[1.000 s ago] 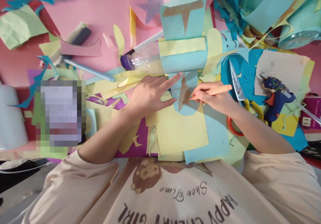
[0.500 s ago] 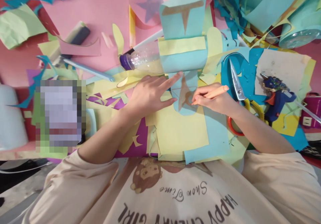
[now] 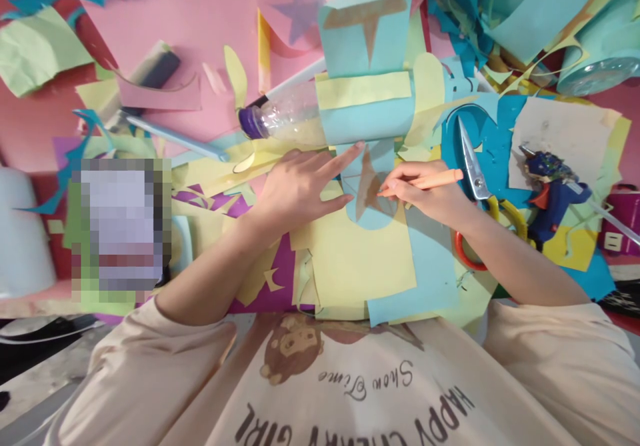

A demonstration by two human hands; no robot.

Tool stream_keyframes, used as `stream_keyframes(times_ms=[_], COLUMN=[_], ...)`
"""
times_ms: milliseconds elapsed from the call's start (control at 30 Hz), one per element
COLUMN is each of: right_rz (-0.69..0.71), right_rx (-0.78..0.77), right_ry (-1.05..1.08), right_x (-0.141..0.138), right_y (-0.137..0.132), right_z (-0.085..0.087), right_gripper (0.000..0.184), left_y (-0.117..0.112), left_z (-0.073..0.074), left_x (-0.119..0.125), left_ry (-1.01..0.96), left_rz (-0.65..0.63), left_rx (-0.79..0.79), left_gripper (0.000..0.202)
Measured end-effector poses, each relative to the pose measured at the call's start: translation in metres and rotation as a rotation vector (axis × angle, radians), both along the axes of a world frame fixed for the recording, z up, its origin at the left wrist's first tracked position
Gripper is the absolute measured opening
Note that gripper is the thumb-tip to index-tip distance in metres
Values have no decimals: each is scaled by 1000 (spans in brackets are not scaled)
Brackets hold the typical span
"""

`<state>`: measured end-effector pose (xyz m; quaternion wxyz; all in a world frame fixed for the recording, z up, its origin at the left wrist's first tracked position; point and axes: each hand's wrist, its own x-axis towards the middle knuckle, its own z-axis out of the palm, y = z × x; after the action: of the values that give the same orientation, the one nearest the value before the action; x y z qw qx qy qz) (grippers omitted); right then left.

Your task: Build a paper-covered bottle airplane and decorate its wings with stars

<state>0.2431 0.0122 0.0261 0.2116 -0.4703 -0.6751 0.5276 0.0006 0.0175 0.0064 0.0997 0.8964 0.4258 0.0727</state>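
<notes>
My right hand (image 3: 423, 189) pinches an orange marker pen (image 3: 440, 180), its tip on a brown star-like shape (image 3: 367, 183). That shape is coloured on a light blue paper flap (image 3: 367, 218) with a rounded end. My left hand (image 3: 305, 189) lies with fingers spread, the index fingertip at the top of the flap. Behind the flap a clear plastic bottle (image 3: 295, 118) with a purple cap lies on its side, wrapped in light blue paper and a yellow strip (image 3: 365, 91). Above it, another blue flap bears a brown T-like shape (image 3: 370, 23).
Scissors (image 3: 473, 163) with red and yellow handles lie right of my right hand. Farther right is a blue hot glue gun (image 3: 553, 199). Yellow paper sheets (image 3: 365, 266) and coloured scraps cover the table. A blue pen (image 3: 177, 138) lies left; a blurred-out object (image 3: 123, 226) is below it.
My right hand has shifted slightly up, and the marker tip has moved up and left over the brown shape. My left hand stays in place.
</notes>
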Motion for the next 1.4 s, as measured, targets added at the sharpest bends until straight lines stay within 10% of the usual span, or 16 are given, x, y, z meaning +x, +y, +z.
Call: stream_keyframes(times_ms=[1167, 1400], right_rz=[108, -61], right_rx=[-84, -70], right_ry=[-32, 40], right_x=[4, 1], right_y=[1, 2], right_z=[3, 3], right_gripper=[24, 20], left_y=[0, 0], left_z=[1, 3], left_x=[1, 1], left_ry=[18, 6], left_rz=[4, 13], left_rx=[-9, -36], left_gripper=[62, 59])
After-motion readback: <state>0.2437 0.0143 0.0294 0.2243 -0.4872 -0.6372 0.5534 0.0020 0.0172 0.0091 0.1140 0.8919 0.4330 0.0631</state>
